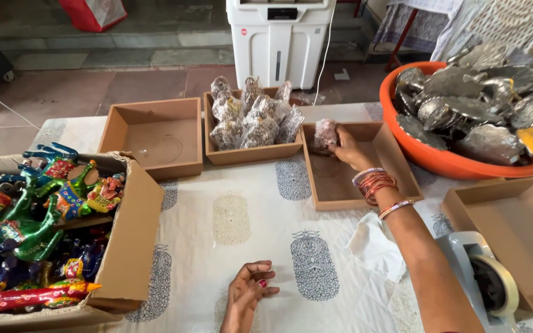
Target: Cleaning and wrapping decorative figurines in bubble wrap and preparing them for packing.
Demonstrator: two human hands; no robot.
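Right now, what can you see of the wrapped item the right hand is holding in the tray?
The wrapped item is a small lumpy bundle in clear, crinkled plastic film, pinkish-grey with a silvery glint underneath; its exact shape inside is too blurred to tell. It stands roughly upright in the back left corner of the shallow brown tray, against or close to its walls. The right hand grips it from the right side, fingers on the wrap. It looks like the wrapped pieces filling the neighbouring tray.

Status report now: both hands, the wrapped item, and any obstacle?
Right hand holds wrapped item at far-left corner of third tray. Left hand rests empty, palm up, on tablecloth. Nothing in the way.
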